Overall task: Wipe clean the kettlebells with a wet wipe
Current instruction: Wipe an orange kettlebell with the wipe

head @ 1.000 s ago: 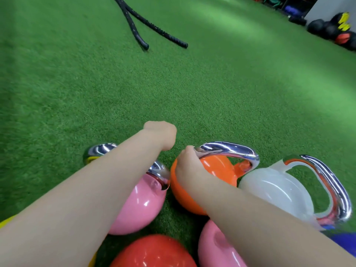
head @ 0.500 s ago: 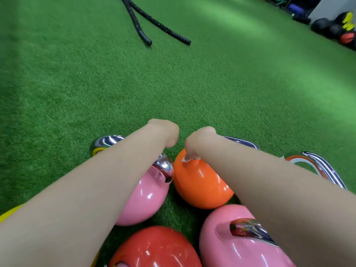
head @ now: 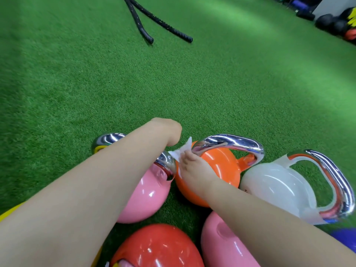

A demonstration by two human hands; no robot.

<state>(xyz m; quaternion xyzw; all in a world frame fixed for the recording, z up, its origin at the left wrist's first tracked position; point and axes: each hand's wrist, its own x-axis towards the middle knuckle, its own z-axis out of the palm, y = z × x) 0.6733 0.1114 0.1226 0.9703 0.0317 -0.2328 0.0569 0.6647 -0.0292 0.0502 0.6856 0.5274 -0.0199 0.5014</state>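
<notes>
An orange kettlebell (head: 219,168) with a chrome handle (head: 237,142) lies on the green turf among other kettlebells. My right hand (head: 192,166) holds a white wet wipe (head: 182,152) against the orange bell where the left end of the handle meets the body. My left hand (head: 166,130) hangs curled just left of that handle, above the wipe's upper corner. Its fingers are hidden behind the wrist. My left forearm crosses over a pink kettlebell (head: 146,195) and its chrome handle (head: 107,139).
A white kettlebell (head: 273,185) touches the orange one on the right. A red kettlebell (head: 159,247), a second pink one (head: 227,245), a blue one (head: 344,237) and a yellow one (head: 9,211) lie nearer. Battle rope ends (head: 148,38) and dark balls (head: 331,24) lie far off.
My right hand came off the top of the orange kettlebell's handle and back to its left base; the wipe shows now. The view tilted. My left hand stayed put.
</notes>
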